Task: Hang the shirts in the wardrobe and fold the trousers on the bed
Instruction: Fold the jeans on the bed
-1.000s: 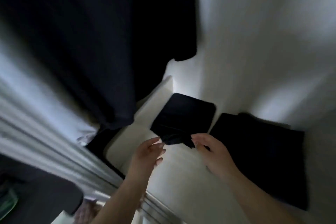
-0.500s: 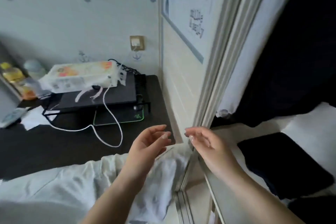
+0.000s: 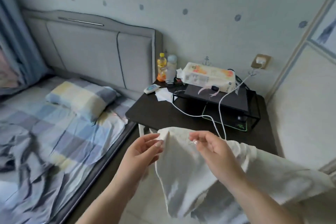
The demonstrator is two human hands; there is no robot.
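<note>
- Since half a second ago the view has swung left, away from the wardrobe and its dark folded clothes, so that the bed [image 3: 60, 132] now fills the left half; both hands have stayed raised and close together in front of the body.
- Bed: covered by a checked sheet, with a checked pillow [image 3: 81, 99] by the grey headboard [image 3: 94, 49] and a rumpled dark-and-grey heap [image 3: 20, 151] at its near left, possibly clothing still to be sorted, though blur makes that hard to tell.
- White garment [image 3: 190, 174]: it lies draped over something hidden, low and right of centre, just beside the black side table [image 3: 163, 114], with its near edge hanging down towards the floor.
- Side table: it carries a raised black stand, a pack of tissues [image 3: 209, 76], two bottles and a white cable [image 3: 220, 114] that trails down close behind the garment.
- Left hand [image 3: 143, 152]: released, fingers loosely curved, its fingertips close to the garment's upper edge; I cannot tell whether they touch it.
- Right hand [image 3: 212, 149]: also grasping nothing, fingers relaxed over the cloth.
- Risk: if the garment is lifted quickly, a fold could snag the cable and drag things off the stand; a grip on one layer alone could also let the rest slide to the floor.
</note>
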